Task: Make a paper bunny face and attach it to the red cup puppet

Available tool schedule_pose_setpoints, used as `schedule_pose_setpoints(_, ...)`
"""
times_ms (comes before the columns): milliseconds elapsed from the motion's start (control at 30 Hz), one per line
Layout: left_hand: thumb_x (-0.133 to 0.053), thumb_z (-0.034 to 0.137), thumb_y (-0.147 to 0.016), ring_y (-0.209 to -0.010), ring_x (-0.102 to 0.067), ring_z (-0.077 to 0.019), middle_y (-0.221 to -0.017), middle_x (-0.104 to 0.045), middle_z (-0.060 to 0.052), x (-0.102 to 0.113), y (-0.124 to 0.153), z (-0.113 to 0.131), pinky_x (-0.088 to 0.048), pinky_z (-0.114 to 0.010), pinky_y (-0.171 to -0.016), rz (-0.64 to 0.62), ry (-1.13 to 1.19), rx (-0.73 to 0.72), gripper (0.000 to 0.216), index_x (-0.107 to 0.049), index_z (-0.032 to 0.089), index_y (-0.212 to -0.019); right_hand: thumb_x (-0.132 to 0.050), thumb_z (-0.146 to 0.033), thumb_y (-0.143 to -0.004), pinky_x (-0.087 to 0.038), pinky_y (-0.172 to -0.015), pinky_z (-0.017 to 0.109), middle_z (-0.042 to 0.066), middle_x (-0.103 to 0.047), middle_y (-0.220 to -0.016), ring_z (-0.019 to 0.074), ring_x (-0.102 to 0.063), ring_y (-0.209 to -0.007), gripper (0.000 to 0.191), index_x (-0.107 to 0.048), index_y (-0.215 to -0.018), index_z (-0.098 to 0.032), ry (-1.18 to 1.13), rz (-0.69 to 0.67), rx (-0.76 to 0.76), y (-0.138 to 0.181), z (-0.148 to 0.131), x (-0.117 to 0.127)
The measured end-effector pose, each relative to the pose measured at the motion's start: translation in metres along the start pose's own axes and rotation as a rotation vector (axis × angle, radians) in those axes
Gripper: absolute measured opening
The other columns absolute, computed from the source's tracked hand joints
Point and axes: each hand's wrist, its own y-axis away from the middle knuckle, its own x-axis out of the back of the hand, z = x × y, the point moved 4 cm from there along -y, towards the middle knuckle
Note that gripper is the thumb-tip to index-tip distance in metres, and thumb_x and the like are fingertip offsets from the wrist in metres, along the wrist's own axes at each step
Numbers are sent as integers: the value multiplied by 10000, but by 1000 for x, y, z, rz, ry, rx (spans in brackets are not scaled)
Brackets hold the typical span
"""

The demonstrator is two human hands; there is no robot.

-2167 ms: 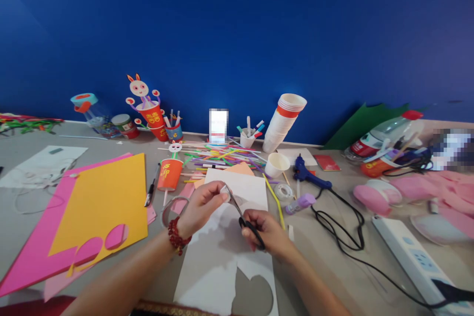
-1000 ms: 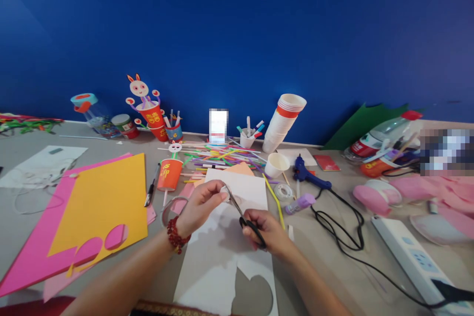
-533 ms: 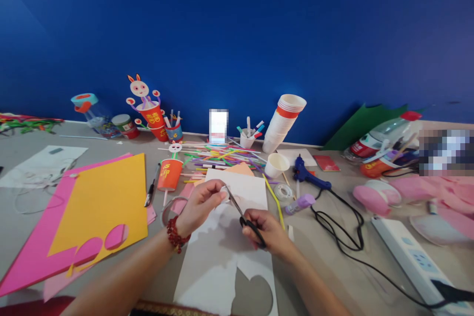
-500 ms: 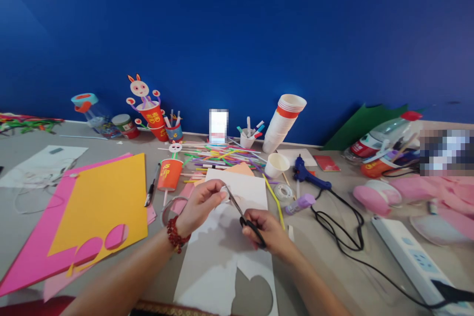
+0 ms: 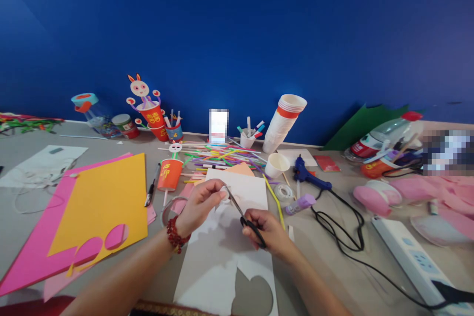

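Toward the left edge of the worktop [image 5: 326, 269], we saw a yellow sheet [image 5: 111, 197] with round holes lying over a pink sheet [image 5: 33, 259], an orange cup [image 5: 170, 175] standing to their right. Midway along the front edge, above white paper [image 5: 207, 276], the left hand [image 5: 203, 205] pinched a small paper piece [image 5: 224, 195] between thumb and fingertips. The scissors [image 5: 242, 216] met it there, their handles gripped by the right hand [image 5: 267, 229]; we could not tell whether the blades were parted. Trimming, we judged, was the step in hand, and the next snip called for a steady pinch, with fingertips clear of the blades. Farther right we noted a glue gun [image 5: 307, 174] and, near the front right corner, a power strip [image 5: 411, 252].
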Motion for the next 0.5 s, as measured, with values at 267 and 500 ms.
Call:
schedule_pose_setpoints(267, -579, 303, -905, -752, -461, -142, -795, -522, -8, 1, 0, 0, -381, -249, -695, 20, 43, 17, 215, -527, 178, -737, -733, -726, -627, -247, -384, 182, -76, -468, -435, 64, -387, -375, 603, -425, -619, -208, 33, 15, -10, 1, -3, 0)
schedule_pose_setpoints(500, -550, 316, -927, -780, -478, -147, -831, -541, -17, -1, 0, 4, -378, -256, -716, -26, -49, -18, 227, -522, 176, -750, -746, -707, -631, -239, -383, 186, -69, -498, -441, 63, -380, -375, 588, -442, -635, -205, -19, -9, -23, 0, -2, -3)
